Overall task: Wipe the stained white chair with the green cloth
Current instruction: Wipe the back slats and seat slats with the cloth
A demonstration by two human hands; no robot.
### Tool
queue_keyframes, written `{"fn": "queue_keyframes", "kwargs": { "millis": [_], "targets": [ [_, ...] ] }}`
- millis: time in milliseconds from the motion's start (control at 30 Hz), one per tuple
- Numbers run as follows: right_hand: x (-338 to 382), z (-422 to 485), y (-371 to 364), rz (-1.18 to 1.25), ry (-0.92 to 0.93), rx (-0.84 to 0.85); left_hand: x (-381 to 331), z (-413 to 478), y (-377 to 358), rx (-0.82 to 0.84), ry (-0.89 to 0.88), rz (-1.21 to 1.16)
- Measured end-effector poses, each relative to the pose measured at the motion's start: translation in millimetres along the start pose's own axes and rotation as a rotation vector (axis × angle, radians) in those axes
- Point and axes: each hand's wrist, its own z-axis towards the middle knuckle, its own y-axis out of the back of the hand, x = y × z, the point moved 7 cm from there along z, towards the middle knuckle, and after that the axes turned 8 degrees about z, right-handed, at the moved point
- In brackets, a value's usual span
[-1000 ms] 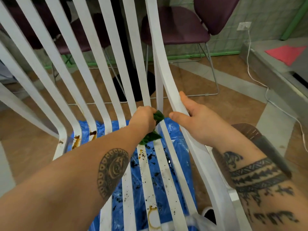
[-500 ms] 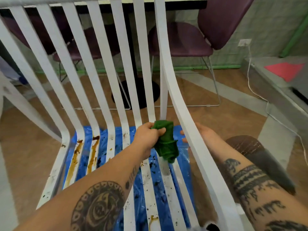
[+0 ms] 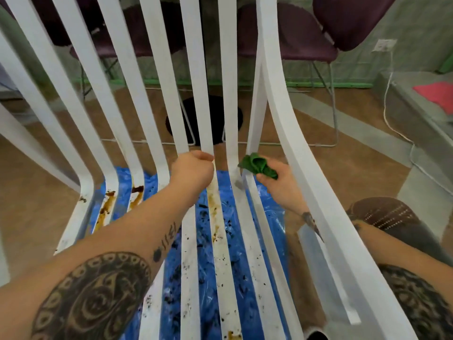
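While your left hand (image 3: 192,171) grips a middle slat of the white chair (image 3: 277,94), your right hand (image 3: 282,185) pinches the green cloth (image 3: 257,165) at a right-side slat. Brown stains on seat slats. Blue sheet (image 3: 208,253) underneath on tan floor (image 3: 29,192); purple chairs (image 3: 294,38) behind.

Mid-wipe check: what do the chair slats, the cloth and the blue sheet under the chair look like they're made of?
Chair slats: likely painted metal or moulded plastic, since they are smooth, evenly white, thin curved strips.
Cloth: soft fabric with a matte look, bunched into folds.
Blue sheet: probably thin plastic film, as it is glossy and wrinkled.
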Motion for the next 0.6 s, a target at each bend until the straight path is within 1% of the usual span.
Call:
{"fn": "queue_keyframes", "kwargs": {
  "millis": [33, 100, 133, 167, 200, 267, 333, 433, 467, 533, 600],
  "targets": [
    [-3.1, 1.8, -9.6, 0.011, -0.039, 0.072, 3.4, 3.4, -1.9, 0.002, -0.05, 0.172],
    [-8.3, 1.6, -26.9, -0.115, -0.053, 0.208, 12.7, 5.2, -2.4, 0.003, -0.088, 0.423],
    [-8.6, -1.4, -33.5, -0.178, -0.053, 0.261, 21.3, 5.4, -4.9, 0.014, -0.097, 0.509],
    [-9.4, -5.6, -39.3, -0.181, -0.063, 0.289, 27.4, 6.1, -9.1, 0.027, -0.113, 0.577],
    [-10.5, -6.2, -41.7, -0.192, -0.052, 0.278, 32.2, 5.4, -11.9, 0.039, -0.108, 0.617],
    [-8.9, -11.3, -41.0, -0.232, -0.01, 0.258, 41.0, 3.6, -13.0, 0.038, -0.108, 0.643],
    [-6.7, -19.6, -38.0, -0.285, 0.038, 0.276, 46.9, -0.9, -12.2, 0.039, -0.128, 0.649],
    [-2.6, -31.8, -32.9, -0.358, 0.077, 0.364, 56.2, -7.5, -10.4, 0.0, -0.14, 0.603],
    [-0.3, -30.8, -29.7, -0.381, 0.092, 0.37, 59.6, -10.5, -9.0, -0.007, -0.138, 0.597],
    [2.3, -23.0, -23.1, -0.39, 0.081, 0.343, 65.2, -20.7, -5.1, -0.012, -0.125, 0.629],
    [7.2, -19.2, -23.9, -0.337, 0.08, 0.292, 70.0, -33.3, 4.6, -0.037, -0.111, 0.697]
  ]
}}
